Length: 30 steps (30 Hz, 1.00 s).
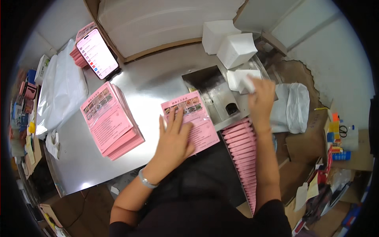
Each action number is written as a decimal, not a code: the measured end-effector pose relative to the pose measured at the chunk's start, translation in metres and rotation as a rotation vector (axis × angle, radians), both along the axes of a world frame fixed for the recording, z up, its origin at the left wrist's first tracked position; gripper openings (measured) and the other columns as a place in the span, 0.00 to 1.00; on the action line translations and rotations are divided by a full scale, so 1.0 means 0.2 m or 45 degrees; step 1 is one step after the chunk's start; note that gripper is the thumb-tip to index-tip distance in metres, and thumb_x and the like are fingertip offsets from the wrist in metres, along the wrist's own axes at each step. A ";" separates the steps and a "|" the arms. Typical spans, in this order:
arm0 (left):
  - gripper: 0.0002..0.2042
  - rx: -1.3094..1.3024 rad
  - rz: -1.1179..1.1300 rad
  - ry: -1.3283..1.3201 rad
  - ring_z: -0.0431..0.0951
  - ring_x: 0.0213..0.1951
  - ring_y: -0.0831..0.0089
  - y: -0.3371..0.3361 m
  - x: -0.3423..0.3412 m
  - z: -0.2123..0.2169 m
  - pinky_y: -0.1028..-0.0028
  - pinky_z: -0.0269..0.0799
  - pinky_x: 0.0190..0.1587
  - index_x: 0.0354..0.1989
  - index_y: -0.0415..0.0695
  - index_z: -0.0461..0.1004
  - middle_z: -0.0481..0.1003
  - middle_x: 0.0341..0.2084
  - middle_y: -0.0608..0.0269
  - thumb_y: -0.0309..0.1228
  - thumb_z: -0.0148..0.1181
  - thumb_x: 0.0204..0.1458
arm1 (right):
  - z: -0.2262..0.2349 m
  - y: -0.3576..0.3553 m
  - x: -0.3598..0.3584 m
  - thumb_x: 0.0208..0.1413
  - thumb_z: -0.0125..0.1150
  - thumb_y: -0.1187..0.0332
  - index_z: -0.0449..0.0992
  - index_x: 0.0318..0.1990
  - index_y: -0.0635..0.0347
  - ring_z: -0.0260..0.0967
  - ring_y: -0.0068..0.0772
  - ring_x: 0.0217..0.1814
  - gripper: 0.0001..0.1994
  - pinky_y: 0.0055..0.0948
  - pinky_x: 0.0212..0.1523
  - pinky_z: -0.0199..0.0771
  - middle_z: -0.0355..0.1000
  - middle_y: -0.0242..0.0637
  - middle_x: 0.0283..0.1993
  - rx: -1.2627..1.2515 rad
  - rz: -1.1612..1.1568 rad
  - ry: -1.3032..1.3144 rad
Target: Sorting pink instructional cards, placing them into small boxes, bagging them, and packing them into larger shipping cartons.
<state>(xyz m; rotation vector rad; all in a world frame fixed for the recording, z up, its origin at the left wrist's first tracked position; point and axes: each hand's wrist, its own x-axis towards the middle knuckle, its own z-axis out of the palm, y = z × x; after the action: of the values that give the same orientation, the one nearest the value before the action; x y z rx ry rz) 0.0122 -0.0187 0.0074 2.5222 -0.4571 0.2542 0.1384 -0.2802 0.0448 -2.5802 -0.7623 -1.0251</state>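
Observation:
My left hand (173, 134) lies with fingers spread on a pink printed packet (202, 134), pressing it against the metal table near the metal dispenser opening. The packet has small food pictures along its top. My right hand (261, 96), a little blurred, is closed on a folded white paper napkin (247, 84). It is just above a few loose white napkins (233, 79) on the right of the metal box (213, 89). A thick stack of the same pink packets (108, 118) sits to the left of my left hand.
A lit phone (97, 53) leans on a stand before more pink packets. Clear plastic bags (61, 91) cover the table's left edge. White napkin stacks (237, 49) stand at the back right. A long row of pink packets (242, 158) runs beneath my right forearm; a white sack (292, 108) lies beyond.

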 end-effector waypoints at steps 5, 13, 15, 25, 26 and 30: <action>0.30 0.280 0.088 -0.042 0.61 0.59 0.48 0.20 0.00 -0.05 0.51 0.55 0.58 0.50 0.41 0.69 0.63 0.57 0.49 0.33 0.70 0.33 | -0.11 0.48 -0.57 0.53 0.56 0.71 0.76 0.50 0.55 0.65 0.47 0.58 0.16 0.62 0.64 0.53 0.69 0.44 0.53 -0.116 0.839 0.505; 0.20 0.074 0.199 -0.149 0.58 0.62 0.43 0.07 -0.03 0.04 0.43 0.52 0.60 0.42 0.45 0.70 0.60 0.59 0.47 0.25 0.66 0.37 | -0.14 0.43 -0.18 0.50 0.53 0.74 0.76 0.41 0.61 0.70 0.44 0.47 0.11 0.43 0.55 0.69 0.73 0.43 0.44 0.133 0.441 0.634; 0.20 0.179 0.228 -0.071 0.56 0.63 0.41 0.04 -0.03 0.07 0.38 0.51 0.60 0.42 0.50 0.72 0.57 0.62 0.47 0.23 0.67 0.38 | -0.06 0.24 0.02 0.51 0.53 0.76 0.77 0.40 0.63 0.72 0.41 0.44 0.10 0.35 0.45 0.72 0.74 0.46 0.42 0.552 0.278 0.484; 0.32 0.535 0.045 0.027 0.59 0.61 0.43 0.08 0.23 0.13 0.40 0.58 0.55 0.47 0.46 0.71 0.55 0.64 0.41 0.54 0.68 0.37 | -0.13 0.05 0.01 0.50 0.60 0.72 0.78 0.44 0.66 0.65 0.46 0.44 0.13 0.39 0.45 0.67 0.69 0.43 0.41 0.088 -0.263 0.344; 0.32 0.532 0.030 0.134 0.62 0.59 0.45 0.09 0.24 0.13 0.43 0.60 0.54 0.46 0.46 0.71 0.55 0.65 0.40 0.56 0.66 0.38 | -0.11 0.03 0.02 0.50 0.60 0.73 0.78 0.44 0.67 0.65 0.45 0.44 0.13 0.39 0.45 0.67 0.69 0.43 0.42 0.155 -0.194 0.432; 0.27 0.452 0.145 0.125 0.73 0.37 0.59 0.10 0.08 0.16 0.60 0.68 0.37 0.43 0.45 0.73 0.64 0.58 0.44 0.49 0.68 0.37 | -0.07 -0.08 0.01 0.48 0.59 0.76 0.78 0.45 0.67 0.65 0.45 0.46 0.14 0.39 0.46 0.67 0.70 0.42 0.43 0.172 -0.084 0.476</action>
<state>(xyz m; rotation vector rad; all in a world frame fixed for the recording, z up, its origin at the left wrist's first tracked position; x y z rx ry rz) 0.0273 0.0013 0.0384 2.8971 -0.3441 0.0962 0.1400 -0.2964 0.0305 -2.5817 -0.4963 -0.5592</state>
